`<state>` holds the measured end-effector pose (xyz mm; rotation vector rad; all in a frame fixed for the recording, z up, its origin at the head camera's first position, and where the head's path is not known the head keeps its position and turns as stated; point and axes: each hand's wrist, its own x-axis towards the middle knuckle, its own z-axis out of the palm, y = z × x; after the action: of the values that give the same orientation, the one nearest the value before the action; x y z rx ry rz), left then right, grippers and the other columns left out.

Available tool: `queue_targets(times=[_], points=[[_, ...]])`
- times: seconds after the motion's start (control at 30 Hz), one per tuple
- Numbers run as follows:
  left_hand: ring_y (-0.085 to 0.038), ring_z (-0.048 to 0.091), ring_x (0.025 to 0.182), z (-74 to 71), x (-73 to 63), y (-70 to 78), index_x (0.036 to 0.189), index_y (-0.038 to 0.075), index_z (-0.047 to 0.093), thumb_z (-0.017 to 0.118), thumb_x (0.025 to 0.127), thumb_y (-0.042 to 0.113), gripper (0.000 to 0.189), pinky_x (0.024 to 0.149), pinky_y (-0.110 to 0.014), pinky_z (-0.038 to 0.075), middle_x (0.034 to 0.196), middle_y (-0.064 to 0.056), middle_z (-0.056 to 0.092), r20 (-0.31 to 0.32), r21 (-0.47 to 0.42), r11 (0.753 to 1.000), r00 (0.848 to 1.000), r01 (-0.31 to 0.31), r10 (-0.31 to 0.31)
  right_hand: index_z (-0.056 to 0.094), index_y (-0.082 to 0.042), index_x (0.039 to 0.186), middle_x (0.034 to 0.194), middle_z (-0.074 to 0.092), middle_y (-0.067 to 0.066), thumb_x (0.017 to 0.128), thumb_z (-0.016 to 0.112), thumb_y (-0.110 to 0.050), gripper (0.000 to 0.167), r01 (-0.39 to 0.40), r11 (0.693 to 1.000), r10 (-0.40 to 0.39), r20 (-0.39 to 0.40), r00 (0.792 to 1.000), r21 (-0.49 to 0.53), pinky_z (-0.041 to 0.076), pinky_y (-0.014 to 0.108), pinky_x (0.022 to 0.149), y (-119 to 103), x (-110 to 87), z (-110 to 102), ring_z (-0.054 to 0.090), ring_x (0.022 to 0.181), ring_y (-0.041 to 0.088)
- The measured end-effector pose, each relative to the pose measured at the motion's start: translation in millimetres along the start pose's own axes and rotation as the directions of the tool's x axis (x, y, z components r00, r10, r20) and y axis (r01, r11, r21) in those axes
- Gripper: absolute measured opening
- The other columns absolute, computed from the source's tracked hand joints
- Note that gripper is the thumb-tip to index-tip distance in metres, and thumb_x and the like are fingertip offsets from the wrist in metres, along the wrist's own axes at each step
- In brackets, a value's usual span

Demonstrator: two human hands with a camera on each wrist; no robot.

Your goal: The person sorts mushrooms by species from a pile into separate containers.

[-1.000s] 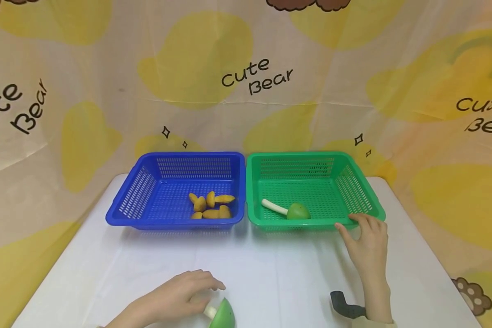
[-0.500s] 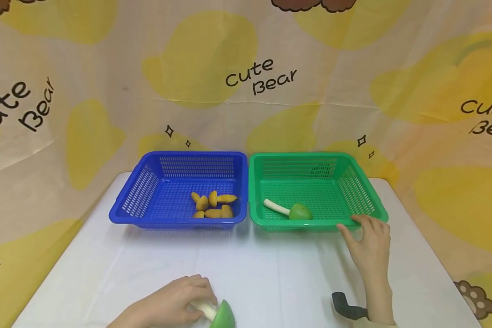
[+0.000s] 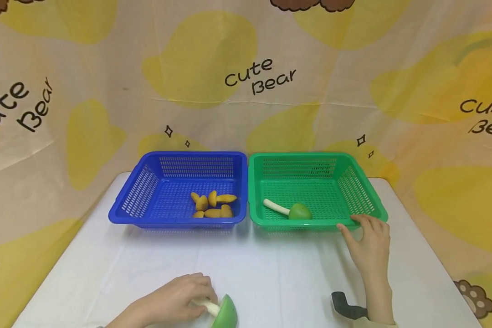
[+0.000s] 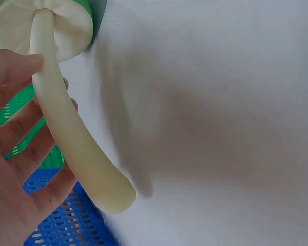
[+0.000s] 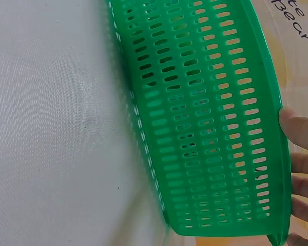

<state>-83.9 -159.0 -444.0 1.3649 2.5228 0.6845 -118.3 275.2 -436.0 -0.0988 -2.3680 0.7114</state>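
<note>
My left hand (image 3: pixel 182 298) pinches a toy mushroom by its stem, low over the front of the table. This mushroom (image 4: pixel 87 154) has a long, pale curved stem and a green cap (image 3: pixel 226 312) with a white underside; in the left wrist view the thumb presses on the stem below the cap and the fingers lie behind it. My right hand (image 3: pixel 369 243) holds the front rim of the green basket (image 5: pixel 205 128) near its right corner, thumb outside and fingers over the edge. Another green-capped mushroom (image 3: pixel 300 212) lies inside that basket.
A blue basket (image 3: pixel 176 221) stands left of the green one, side by side, with several small brown-yellow mushrooms (image 3: pixel 223 198) in its right part. Both sit on a white-covered table (image 3: pixel 270 273) before a printed cloth (image 3: pixel 213 59). A dark strap piece (image 3: pixel 347 310) juts from the right wrist.
My left hand has closed its fingers round the mushroom stem, and the mushroom has shifted slightly up and right. The right hand stays at the green basket's rim.
</note>
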Motion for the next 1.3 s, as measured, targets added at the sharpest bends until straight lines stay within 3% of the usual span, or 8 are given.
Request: queue_targets(times=[0.23,0.4,0.57,1.3], points=[[0.007,0.047,0.083,-4.3,8.1,-0.8,0.101,0.028,0.068,0.068,0.085,0.016,0.020,0.072,-0.014,0.046,0.090,0.019,0.058,0.008,-0.022,0.999,0.999,0.034,-0.033,0.065,0.004,0.104,0.110,0.061,0.026,0.075,0.080,-0.015,0.037,-0.011,1.000,0.011,0.008,1.000,-0.001,0.033,0.058,0.095,-0.2,0.2,-0.5,0.043,0.112,0.045],[0.005,0.050,0.086,-6.6,15.4,-2.4,0.101,0.027,0.068,0.069,0.083,0.015,0.022,0.075,-0.015,0.048,0.092,0.018,0.059,-0.027,-0.003,1.000,1.000,-0.003,0.003,0.065,0.004,0.104,0.111,0.061,0.026,0.076,0.080,-0.015,0.037,-0.019,1.000,0.019,0.016,1.000,-0.001,0.032,0.058,0.096,-1.1,-0.3,-1.0,0.043,0.112,0.045],[0.004,0.051,0.087,-14.2,24.8,-0.6,0.101,0.027,0.068,0.069,0.083,0.015,0.021,0.076,-0.017,0.049,0.092,0.018,0.059,-0.022,0.004,1.000,1.000,-0.004,0.004,0.065,0.004,0.105,0.112,0.061,0.026,0.077,0.079,-0.015,0.037,-0.016,1.000,0.016,0.019,1.000,0.000,0.032,0.058,0.096,-0.7,-0.5,-0.6,0.043,0.112,0.045],[-0.001,0.052,0.083,-34.5,82.6,10.5,0.101,0.021,0.070,0.068,0.085,0.018,0.017,0.075,-0.014,0.047,0.091,0.011,0.061,-0.099,0.098,0.990,0.989,-0.102,0.112,0.065,0.004,0.106,0.112,0.061,0.026,0.077,0.079,-0.016,0.038,-0.013,1.000,0.013,0.017,1.000,-0.006,0.032,0.058,0.097,0.3,-0.3,0.4,0.043,0.113,0.045]])
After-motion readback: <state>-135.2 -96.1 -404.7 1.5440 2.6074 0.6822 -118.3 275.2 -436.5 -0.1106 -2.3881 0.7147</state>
